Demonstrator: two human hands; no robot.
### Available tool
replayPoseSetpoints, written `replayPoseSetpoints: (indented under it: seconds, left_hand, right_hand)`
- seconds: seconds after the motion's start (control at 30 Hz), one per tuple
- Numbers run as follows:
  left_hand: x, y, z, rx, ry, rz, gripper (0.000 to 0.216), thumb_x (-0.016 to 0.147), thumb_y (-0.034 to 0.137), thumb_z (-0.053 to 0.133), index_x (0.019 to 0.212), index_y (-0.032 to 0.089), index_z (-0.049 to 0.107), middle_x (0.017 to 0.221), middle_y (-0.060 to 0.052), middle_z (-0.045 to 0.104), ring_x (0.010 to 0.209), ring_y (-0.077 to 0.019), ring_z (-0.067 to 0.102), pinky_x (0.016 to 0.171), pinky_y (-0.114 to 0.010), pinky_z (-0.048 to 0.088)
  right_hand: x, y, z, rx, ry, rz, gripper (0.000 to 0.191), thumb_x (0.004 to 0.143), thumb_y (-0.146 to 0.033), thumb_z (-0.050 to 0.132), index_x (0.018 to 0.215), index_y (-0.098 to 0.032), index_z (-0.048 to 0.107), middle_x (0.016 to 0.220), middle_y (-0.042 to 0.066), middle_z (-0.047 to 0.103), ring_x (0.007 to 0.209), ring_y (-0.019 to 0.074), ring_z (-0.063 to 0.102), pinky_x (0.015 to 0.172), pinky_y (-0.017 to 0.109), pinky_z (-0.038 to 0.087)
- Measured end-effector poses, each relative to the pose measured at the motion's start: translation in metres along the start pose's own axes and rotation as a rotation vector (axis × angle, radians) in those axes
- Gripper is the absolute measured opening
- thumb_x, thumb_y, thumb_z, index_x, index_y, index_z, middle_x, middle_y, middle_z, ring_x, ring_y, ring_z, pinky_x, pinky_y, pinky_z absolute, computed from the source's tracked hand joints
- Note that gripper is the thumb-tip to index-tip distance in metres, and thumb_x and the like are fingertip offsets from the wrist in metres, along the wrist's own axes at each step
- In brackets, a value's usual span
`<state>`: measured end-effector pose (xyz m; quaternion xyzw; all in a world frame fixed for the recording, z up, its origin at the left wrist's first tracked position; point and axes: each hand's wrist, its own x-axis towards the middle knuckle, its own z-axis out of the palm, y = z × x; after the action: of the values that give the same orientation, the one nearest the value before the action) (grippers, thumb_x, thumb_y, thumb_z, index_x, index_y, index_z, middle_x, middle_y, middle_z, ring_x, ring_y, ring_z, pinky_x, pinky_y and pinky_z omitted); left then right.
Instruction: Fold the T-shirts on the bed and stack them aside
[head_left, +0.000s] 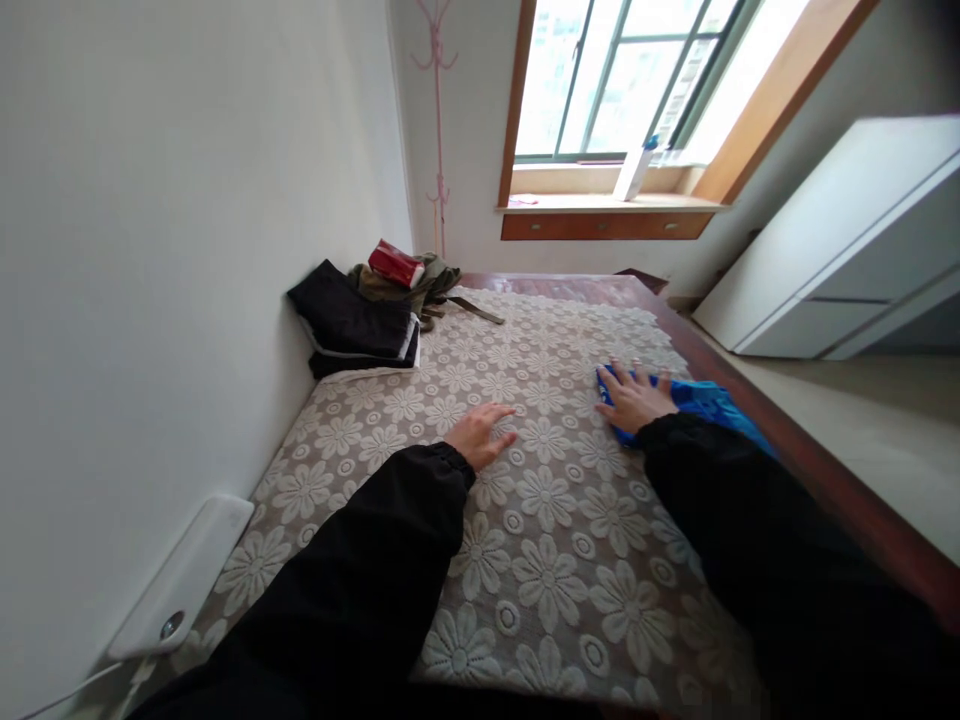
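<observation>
Head view, sole entry.

Left hand [480,436]: at centre of frame, palm down, fingers loosely spread and flat on the flowered bed cover [555,560]; nothing held.

Right hand [634,398]: at 2 o'clock from the left hand, well apart from it, fingers fanned wide and pressed down on a blue cloth [701,402]; not closed round it.

Blue cloth: lying on the cover near the right-hand wooden bed edge [825,480], trailing away at 4 o'clock under the black sleeve.

Step in hand, as judged: wiping or smoothing the cover with the cloth, left hand bracing. Next move likely calls for steady flat pressure and a sweep toward 10 o'clock, across the untouched flowers.

Also present: folded black clothes [352,325] at 10 o'clock against the wall; red packet [396,264] on an olive garment just beyond; white device [180,580] at 8 o'clock; window [630,80] at 12 o'clock; white cabinet [847,240] at 2 o'clock.
</observation>
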<state>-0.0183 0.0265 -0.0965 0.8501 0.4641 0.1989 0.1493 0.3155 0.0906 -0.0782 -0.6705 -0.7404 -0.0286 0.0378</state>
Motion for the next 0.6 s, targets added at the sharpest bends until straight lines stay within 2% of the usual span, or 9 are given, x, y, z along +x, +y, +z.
replayPoseSetpoints:
  seconds: [0.07, 0.1, 0.17, 0.23, 0.3, 0.4, 0.5, 0.6]
  left_hand:
    - [0.014, -0.022, -0.026, 0.029, 0.138, -0.127, 0.042, 0.103, 0.039, 0.055, 0.141, 0.024, 0.062, 0.147, -0.004, 0.069, 0.139, -0.0183, 0.059, 0.122, -0.035, 0.045]
    - [0.020, -0.037, -0.042, 0.062, 0.192, -0.177, 0.041, 0.103, 0.035, 0.055, 0.141, 0.022, 0.061, 0.148, -0.005, 0.067, 0.141, -0.0188, 0.057, 0.124, -0.035, 0.041]
    - [0.029, -0.070, -0.076, 0.135, 0.293, -0.271, 0.045, 0.102, 0.030, 0.056, 0.145, 0.016, 0.056, 0.159, -0.009, 0.056, 0.154, -0.0241, 0.041, 0.133, -0.043, 0.025]
    - [0.030, -0.103, -0.106, 0.205, 0.370, -0.374, 0.060, 0.099, 0.029, 0.064, 0.152, 0.009, 0.047, 0.169, -0.015, 0.042, 0.161, -0.0353, 0.023, 0.135, -0.057, 0.007]
    - [0.024, -0.130, -0.125, 0.244, 0.386, -0.433, 0.068, 0.095, 0.034, 0.073, 0.151, 0.004, 0.047, 0.168, -0.021, 0.042, 0.160, -0.0414, 0.024, 0.134, -0.060, 0.007]
    - [0.015, -0.151, -0.136, 0.261, 0.378, -0.441, 0.056, 0.097, 0.042, 0.071, 0.142, 0.010, 0.059, 0.159, -0.017, 0.055, 0.155, -0.0349, 0.038, 0.132, -0.056, 0.020]
    - [0.017, -0.153, -0.143, 0.235, 0.419, -0.476, 0.044, 0.100, 0.050, 0.065, 0.129, 0.017, 0.068, 0.146, -0.013, 0.067, 0.144, -0.0297, 0.053, 0.126, -0.058, 0.032]
    - [0.029, -0.139, -0.164, 0.176, 0.524, -0.570, 0.045, 0.104, 0.054, 0.056, 0.118, 0.015, 0.072, 0.121, -0.011, 0.077, 0.120, -0.0282, 0.069, 0.111, -0.055, 0.049]
  right_hand:
    - [0.001, -0.045, -0.001, 0.190, 0.133, -0.193, 0.063, 0.098, -0.051, 0.049, 0.156, -0.026, 0.050, 0.168, 0.012, 0.044, 0.157, 0.0401, 0.034, 0.127, 0.069, 0.022]
    - [0.000, -0.067, 0.002, 0.326, 0.149, -0.267, 0.059, 0.100, -0.052, 0.048, 0.152, -0.025, 0.053, 0.161, 0.012, 0.052, 0.151, 0.0354, 0.044, 0.126, 0.061, 0.033]
    - [-0.002, -0.107, 0.014, 0.545, 0.151, -0.358, 0.052, 0.100, -0.052, 0.048, 0.144, -0.026, 0.059, 0.148, 0.013, 0.064, 0.139, 0.0312, 0.057, 0.119, 0.053, 0.045]
    - [-0.005, -0.133, 0.030, 0.645, 0.180, -0.351, 0.045, 0.100, -0.050, 0.051, 0.137, -0.028, 0.063, 0.140, 0.012, 0.068, 0.134, 0.0323, 0.061, 0.115, 0.056, 0.046]
    - [-0.007, -0.142, 0.043, 0.683, 0.189, -0.361, 0.040, 0.098, -0.049, 0.055, 0.131, -0.030, 0.067, 0.139, 0.011, 0.069, 0.134, 0.0338, 0.060, 0.115, 0.059, 0.044]
    - [-0.007, -0.139, 0.053, 0.747, 0.183, -0.373, 0.036, 0.098, -0.049, 0.055, 0.125, -0.031, 0.070, 0.138, 0.010, 0.070, 0.133, 0.0330, 0.061, 0.115, 0.059, 0.044]
    - [-0.005, -0.133, 0.052, 0.815, 0.186, -0.367, 0.033, 0.099, -0.049, 0.053, 0.122, -0.031, 0.071, 0.133, 0.009, 0.072, 0.130, 0.0314, 0.063, 0.114, 0.057, 0.046]
    - [-0.005, -0.134, 0.048, 0.874, 0.185, -0.370, 0.032, 0.098, -0.050, 0.055, 0.118, -0.032, 0.071, 0.130, 0.008, 0.073, 0.129, 0.0314, 0.064, 0.115, 0.057, 0.045]
